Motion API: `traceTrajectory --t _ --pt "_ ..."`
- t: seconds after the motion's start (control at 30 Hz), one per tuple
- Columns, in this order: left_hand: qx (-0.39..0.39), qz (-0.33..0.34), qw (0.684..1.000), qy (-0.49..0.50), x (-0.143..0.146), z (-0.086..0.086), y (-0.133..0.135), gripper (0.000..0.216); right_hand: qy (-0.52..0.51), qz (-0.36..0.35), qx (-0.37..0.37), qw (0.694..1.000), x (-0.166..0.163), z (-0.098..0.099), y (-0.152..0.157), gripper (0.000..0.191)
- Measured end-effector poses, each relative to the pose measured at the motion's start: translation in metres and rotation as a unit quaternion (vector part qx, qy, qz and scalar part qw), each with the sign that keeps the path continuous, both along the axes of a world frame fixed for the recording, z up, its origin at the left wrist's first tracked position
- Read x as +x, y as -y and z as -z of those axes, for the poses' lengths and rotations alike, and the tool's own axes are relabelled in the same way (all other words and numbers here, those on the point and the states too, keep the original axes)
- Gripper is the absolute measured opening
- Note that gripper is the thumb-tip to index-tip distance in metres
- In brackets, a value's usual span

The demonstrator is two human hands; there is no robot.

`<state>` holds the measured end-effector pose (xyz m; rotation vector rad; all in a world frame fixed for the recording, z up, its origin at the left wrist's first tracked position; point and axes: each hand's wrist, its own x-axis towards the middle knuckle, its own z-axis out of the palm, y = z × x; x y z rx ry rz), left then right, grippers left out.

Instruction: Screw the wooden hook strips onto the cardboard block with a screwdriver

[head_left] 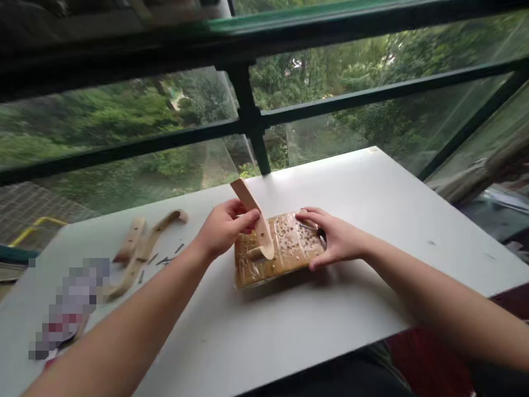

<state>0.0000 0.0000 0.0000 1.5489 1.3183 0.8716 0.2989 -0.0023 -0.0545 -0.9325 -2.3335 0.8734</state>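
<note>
Your left hand grips slat on board, right hand flat, steadying board. One up; other slats, screws lying loose.

No legible text, label, brand or number on anything in view.

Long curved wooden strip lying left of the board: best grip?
From above, pinch the curved wooden strip across its narrow width just below the hooked far end. It lies flat on the table, and farther down it seems to touch the shorter wooden piece.
</note>
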Motion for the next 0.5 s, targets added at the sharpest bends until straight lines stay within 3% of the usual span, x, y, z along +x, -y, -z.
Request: traceTrajectory --t 0.23,0.5 --pt "0.014 0.048 0.998 -0.039 0.011 -0.007 0.011 0.044 -0.018 0.017 -0.021 0.999 -0.002 -0.006 0.028 0.121" --pt "0.008 0.078 0.996 -0.046 0.043 0.009 0.005 0.044 -0.043 0.004 0.000 0.999 0.017 0.012 0.019 0.117"
